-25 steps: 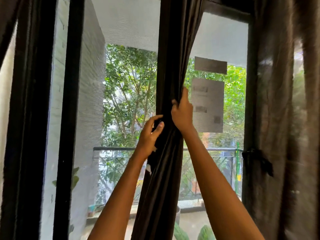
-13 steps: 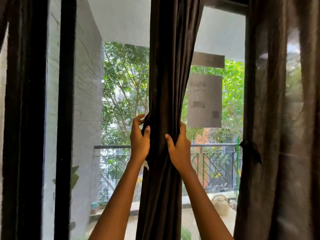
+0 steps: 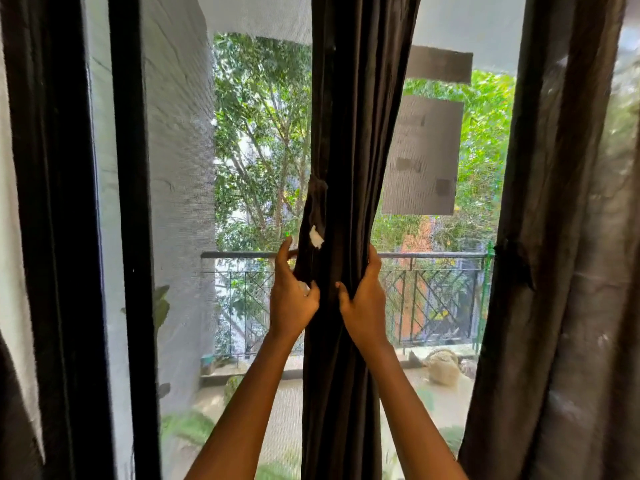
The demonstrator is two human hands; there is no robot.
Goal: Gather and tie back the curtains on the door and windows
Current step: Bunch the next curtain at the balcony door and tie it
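Curtain of dark brown, soft, deeply pleated fabric hangs as one narrow bundle straight down the middle of the opening. Its long axis is vertical, running out of view above and below.

Nearest, both bare forearms reach up along the curtain, one on each side. The right hand grips the bundle from the right, thumb across the front folds and fingers curled round its far edge. The left hand, at the same height on the curtain's left edge, pinches the lower end of a narrow tie strip of the same dark cloth. This strip stands limp up that edge and carries a small white tag.

The strip lies on the left side only, so the left hand looks best placed to carry it across the bundle, square to the folds, while the right keeps the pleats squeezed.

Right of the curtain hangs a second, sheerer brown curtain, already cinched by a dark tie. Left of it stands a black frame upright. Behind it is fine mesh screen, then a metal balcony railing and green trees.
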